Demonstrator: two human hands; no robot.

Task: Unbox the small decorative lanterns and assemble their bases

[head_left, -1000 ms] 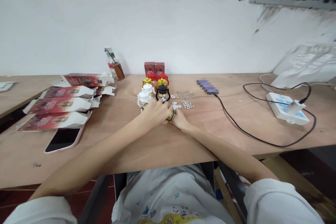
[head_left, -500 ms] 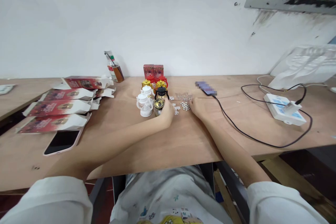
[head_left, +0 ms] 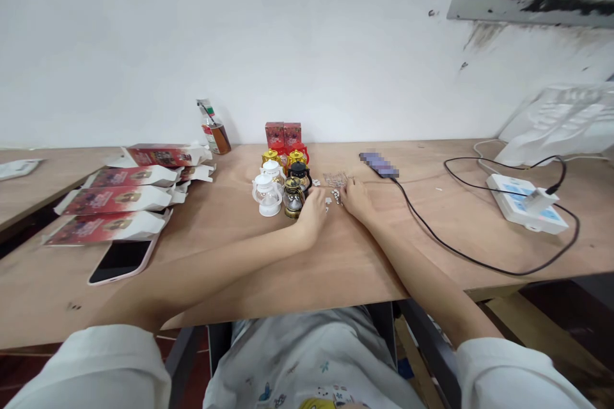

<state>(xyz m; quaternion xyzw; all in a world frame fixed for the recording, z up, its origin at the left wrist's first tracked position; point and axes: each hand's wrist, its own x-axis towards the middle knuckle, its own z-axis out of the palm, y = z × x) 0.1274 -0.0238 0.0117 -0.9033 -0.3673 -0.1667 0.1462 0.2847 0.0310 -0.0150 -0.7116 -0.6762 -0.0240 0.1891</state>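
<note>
My left hand (head_left: 313,212) is just right of a bronze toy lantern (head_left: 293,199), by a few small white plastic pieces (head_left: 328,202). Its fingers are mostly hidden behind the back of the hand. With fingers bent and slightly apart, my right hand (head_left: 357,200) reaches down beside a small pile of round silver button cells (head_left: 336,194). Thin metallic bits (head_left: 334,179) lie just beyond it. Grouped with the bronze lantern are a black lantern (head_left: 299,172), white lanterns (head_left: 268,197), gold lanterns (head_left: 297,158) and red ones at the back.
Two small red boxes (head_left: 283,133) stand by the wall. Flattened red-and-white cartons (head_left: 112,201) and a pink-edged phone (head_left: 122,261) are at left, near a bottle (head_left: 217,135). On the right are a cabled phone (head_left: 378,165), its black cable (head_left: 446,246) and a power strip (head_left: 532,201).
The bronze lantern, earlier gripped by my left hand and tipped, now stands upright. My left hand has shifted right off it. My right hand's fingers have uncurled somewhat over the button cells.
</note>
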